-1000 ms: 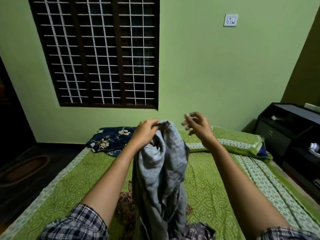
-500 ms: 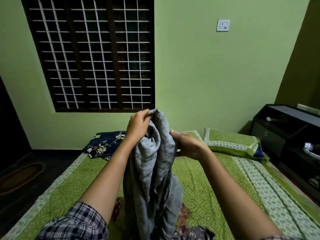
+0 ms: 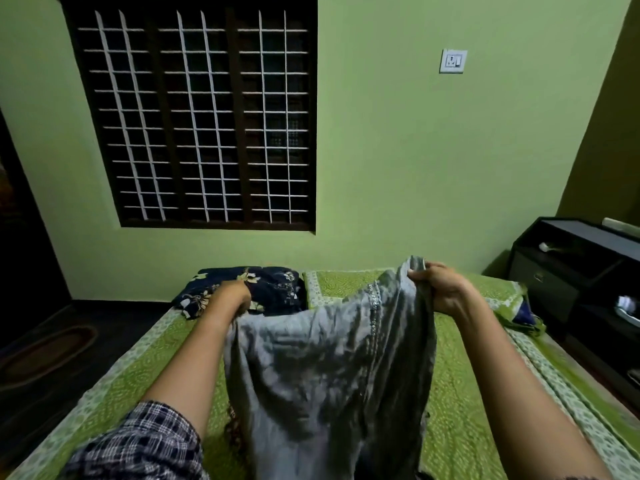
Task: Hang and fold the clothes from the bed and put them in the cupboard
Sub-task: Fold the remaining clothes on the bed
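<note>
- Change: left grip [image 3: 232,299] and right grip [image 3: 441,289] have drawn apart; grey garment [image 3: 322,368], a bunched column half a second ago, is now spread wide
- Axis: top edge runs left to right, higher at the right grip; cloth hangs down above the bed [image 3: 460,410]
- Grips: each clenched on an upper corner of the garment
- Finish: crinkled grey, with a glinting trim strip running down near the right side
- Behind left grip: navy floral pillow [image 3: 273,289]

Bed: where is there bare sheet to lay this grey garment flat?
Bare sheet runs from the left hand and forearm to the bed's left edge, and from the grey garment to the right edge, nearer than the green pillow. Crowded: navy pillow at the head, patterned clothes under the garment, which the right hand also grips.
</note>
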Demonstrator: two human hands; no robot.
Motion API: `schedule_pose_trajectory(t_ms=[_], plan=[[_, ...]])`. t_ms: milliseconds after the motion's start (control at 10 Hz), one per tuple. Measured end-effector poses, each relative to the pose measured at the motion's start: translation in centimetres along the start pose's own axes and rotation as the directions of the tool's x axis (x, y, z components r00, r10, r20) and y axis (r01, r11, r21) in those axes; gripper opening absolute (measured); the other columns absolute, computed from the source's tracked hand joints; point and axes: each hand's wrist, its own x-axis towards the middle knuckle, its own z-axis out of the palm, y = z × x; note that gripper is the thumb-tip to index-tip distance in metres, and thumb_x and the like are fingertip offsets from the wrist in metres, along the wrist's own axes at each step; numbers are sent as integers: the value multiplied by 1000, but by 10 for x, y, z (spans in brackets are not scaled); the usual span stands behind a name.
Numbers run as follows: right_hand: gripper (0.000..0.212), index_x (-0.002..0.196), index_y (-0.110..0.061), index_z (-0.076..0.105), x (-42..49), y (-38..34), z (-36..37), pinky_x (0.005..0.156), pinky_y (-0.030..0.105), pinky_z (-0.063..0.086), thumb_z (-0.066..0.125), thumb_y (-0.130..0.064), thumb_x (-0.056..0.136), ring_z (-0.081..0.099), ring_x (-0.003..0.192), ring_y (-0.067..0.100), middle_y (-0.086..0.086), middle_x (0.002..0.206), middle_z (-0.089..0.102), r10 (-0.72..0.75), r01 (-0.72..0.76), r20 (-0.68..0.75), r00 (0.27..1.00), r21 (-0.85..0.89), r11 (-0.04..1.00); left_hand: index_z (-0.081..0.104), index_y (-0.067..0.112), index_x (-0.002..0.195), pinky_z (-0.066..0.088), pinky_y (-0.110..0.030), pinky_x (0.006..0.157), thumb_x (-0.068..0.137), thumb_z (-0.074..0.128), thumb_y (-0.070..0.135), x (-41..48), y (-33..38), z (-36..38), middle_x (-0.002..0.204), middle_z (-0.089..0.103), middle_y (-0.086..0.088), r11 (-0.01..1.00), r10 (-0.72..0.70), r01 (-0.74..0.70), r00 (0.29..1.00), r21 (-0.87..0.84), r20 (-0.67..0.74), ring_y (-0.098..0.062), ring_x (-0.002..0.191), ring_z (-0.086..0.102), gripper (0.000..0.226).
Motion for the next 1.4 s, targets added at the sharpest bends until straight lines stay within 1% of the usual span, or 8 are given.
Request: schedule_pose_trajectory(t_ms=[100, 200, 300, 700, 900, 1200, 1300, 1400], plan=[[10, 92, -11, 58, -7, 1, -14, 67, 34, 57, 55, -2, 88, 66, 71, 19, 8, 82, 67, -83, 82, -8, 997, 269, 960, 52, -7, 118, 51, -40, 76, 97, 47, 14, 19, -9, 8, 108, 63, -25, 868, 86, -44, 994, -494, 63, -30, 91, 64, 31], [30, 95, -12, 63, -7, 10, -27, 71, 34, 59, 77, -15, 69, 67, 77, 19, 8, 88, 68, -55, 50, 5, 998, 350, 935, 57, 2, 94, 55, -28, 56, 101, 37, 26, 25, -15, 5, 72, 70, -15, -309, 173, 154, 979, -938, 104, -21, 58, 66, 32], [52, 97, -4, 65, -3, 21, -34, 74, 35, 50, 86, -31, 57, 60, 73, 24, 14, 84, 66, 161, -166, -47, 986, -145, 975, 56, 4, 84, 53, -30, 81, 100, 30, 26, 12, -18, 19, 55, 66, -14, -521, 186, 237, 969, -820, 162, -26, 65, 62, 37], [11, 93, -12, 60, -16, -5, -25, 49, 28, 56, 49, -11, 96, 67, 54, 16, 7, 63, 69, 82, -73, -72, 994, 128, 989, 55, -7, 91, 53, -28, 47, 90, 53, 1, 3, -22, 47, 68, 68, -17, 416, 189, 273, 907, -867, 376, -25, 57, 67, 8], [13, 103, -2, 59, 3, 9, -34, 43, 22, 52, 59, -6, 90, 59, 41, 11, 4, 52, 62, 14, -39, -194, 981, -127, 991, 54, -7, 121, 46, -29, 80, 91, 59, 13, 0, -17, 46, 128, 56, -13, 980, 7, 33, 980, -196, 200, -22, 104, 57, 37], [16, 89, -3, 51, -3, 5, -24, 69, 36, 52, 63, -14, 89, 55, 79, 23, 13, 87, 54, 2, -143, -228, 974, -604, 784, 60, -1, 110, 47, -36, 86, 90, 45, 4, 17, -6, 65, 117, 61, -16, 987, -88, 70, 988, -143, -127, -32, 110, 58, 25], [16, 89, -2, 51, -13, 2, -27, 46, 28, 52, 60, -14, 92, 54, 69, 21, 11, 81, 53, 6, -118, -177, 984, -633, 765, 56, -7, 99, 50, -36, 72, 94, 40, 2, 28, -3, 52, 103, 59, -20, 623, -149, 58, 988, -780, -46, -33, 93, 61, 18], [20, 107, -1, 57, -22, 5, -36, 60, 29, 57, 58, -13, 92, 64, 74, 21, 13, 91, 65, -47, 37, -88, 995, -114, 993, 52, -2, 90, 57, -34, 54, 98, 26, 6, 49, -22, 45, 98, 59, -18, -324, -40, 166, 981, -931, 189, -28, 81, 60, 28]])
